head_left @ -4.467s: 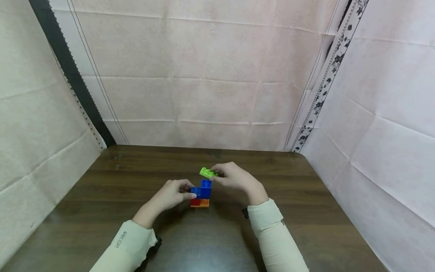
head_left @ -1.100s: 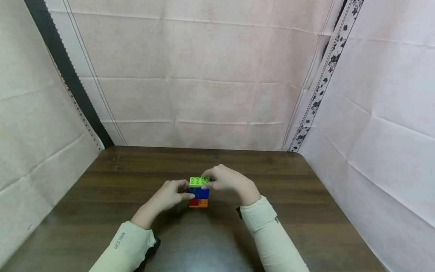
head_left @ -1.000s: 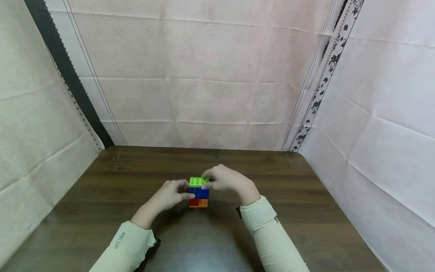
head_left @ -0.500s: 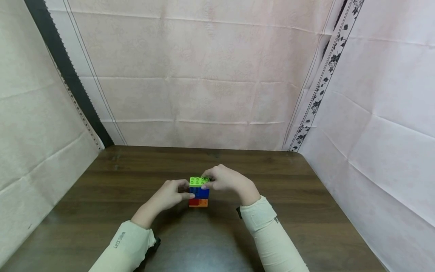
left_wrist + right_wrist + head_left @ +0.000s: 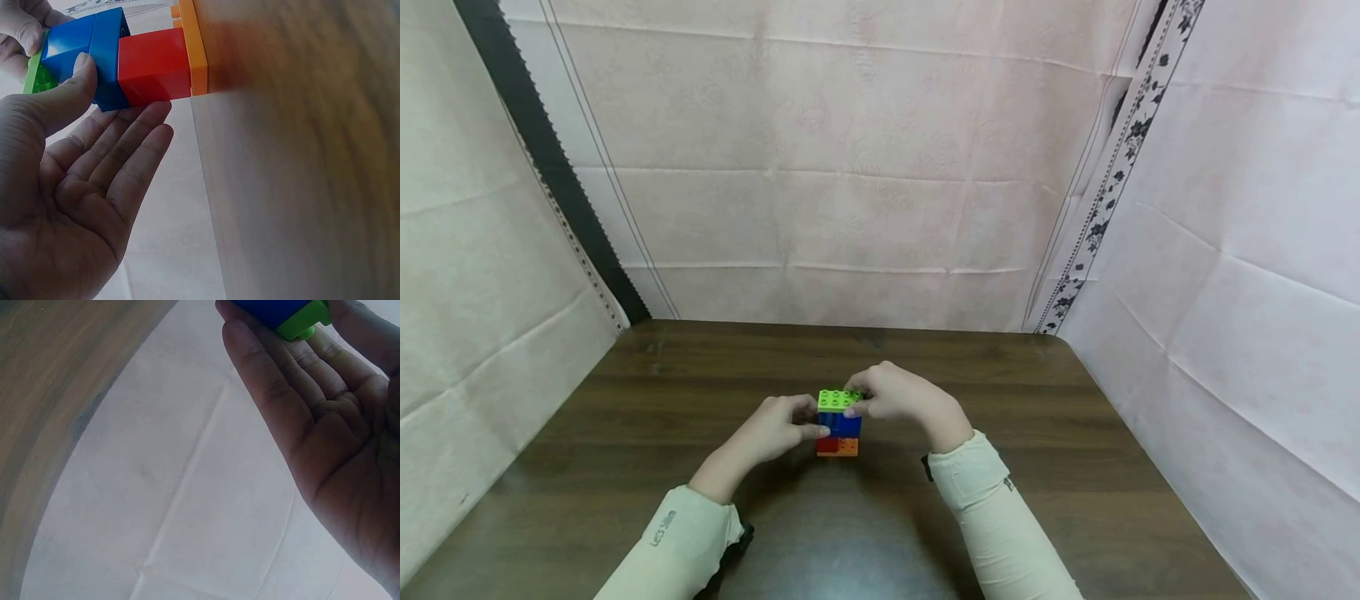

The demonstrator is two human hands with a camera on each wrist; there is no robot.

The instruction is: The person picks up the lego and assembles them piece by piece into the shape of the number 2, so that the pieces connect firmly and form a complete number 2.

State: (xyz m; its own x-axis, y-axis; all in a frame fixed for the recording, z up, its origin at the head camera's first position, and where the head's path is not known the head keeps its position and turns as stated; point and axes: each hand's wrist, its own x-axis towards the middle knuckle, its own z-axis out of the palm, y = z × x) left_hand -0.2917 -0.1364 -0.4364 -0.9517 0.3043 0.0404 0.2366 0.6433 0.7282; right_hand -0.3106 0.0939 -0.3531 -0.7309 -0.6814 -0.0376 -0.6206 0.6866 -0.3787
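Note:
A small tower of toy building bricks stands on the table. Lowest is an orange brick point(image 5: 847, 448), thin and plate-like in the left wrist view, with a red brick point(image 5: 153, 65) on it. Blue bricks point(image 5: 848, 427) come above these, and a lime-green studded brick point(image 5: 832, 400) lies level on top. From the left, my left hand point(image 5: 778, 429) holds the blue part between thumb and fingers. My right hand point(image 5: 906, 400) pinches the green brick's right end, its thumb at the near side; its fingers partly hide that end. Only blue and green parts show in the right wrist view.
The brown wooden table point(image 5: 820, 533) spreads around the tower, its far edge beyond the hands. Pale cloth point(image 5: 865, 208) hangs behind and on both sides, with a dark strip at left and a floral border at right.
Since the earliest frame, the green brick, then tilted above the blue ones, has come down and left onto them with my right hand. Over the last second, almost nothing moves.

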